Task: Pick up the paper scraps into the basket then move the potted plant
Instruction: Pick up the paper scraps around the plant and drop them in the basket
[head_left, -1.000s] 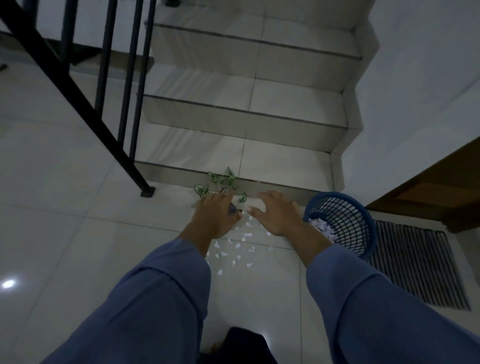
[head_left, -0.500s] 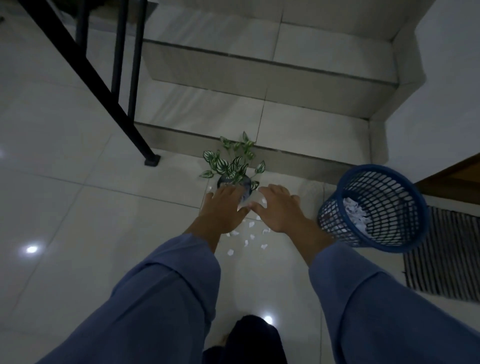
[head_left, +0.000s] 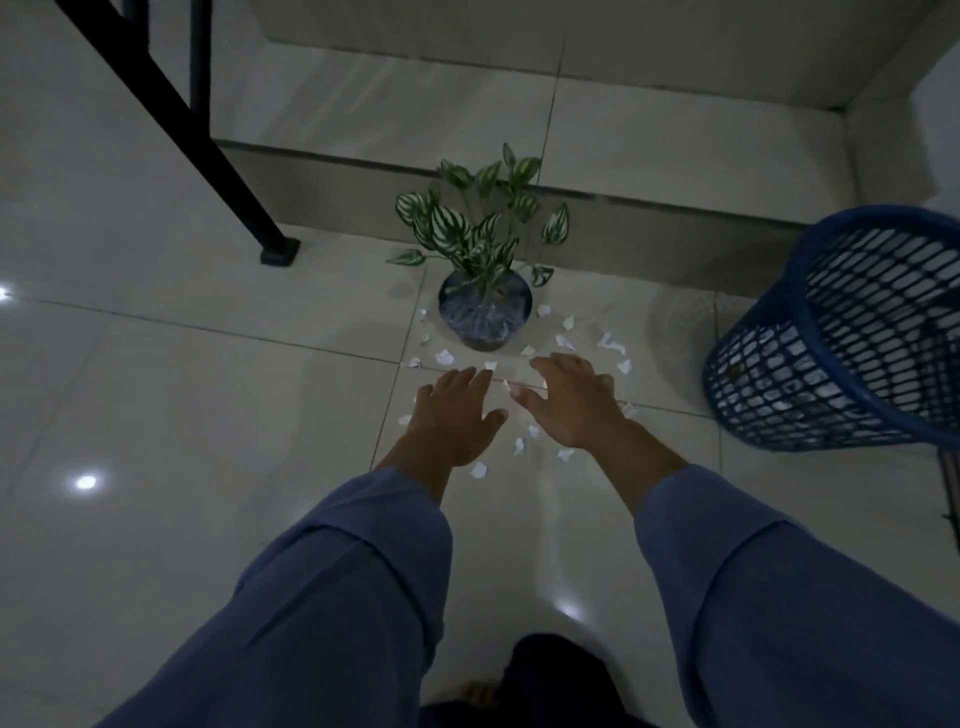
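A potted plant (head_left: 485, 312) with striped green leaves stands in a dark round pot on the tiled floor, in front of the lowest stair step. Several small white paper scraps (head_left: 444, 357) lie scattered around the pot and under my hands. My left hand (head_left: 456, 415) and my right hand (head_left: 569, 402) hover palm down, fingers spread, just short of the pot, holding nothing. A blue mesh basket (head_left: 852, 332) stands tilted at the right with white paper inside.
The stair step (head_left: 649, 218) rises right behind the plant. A black railing post (head_left: 249, 208) meets the floor at the left. A dark ribbed mat (head_left: 950, 493) shows at the right edge. Glossy floor tiles (head_left: 182, 441) stretch to the left.
The view has dropped and closed in on the floor. My hands have drawn back from the pot, so the plant now shows in full.
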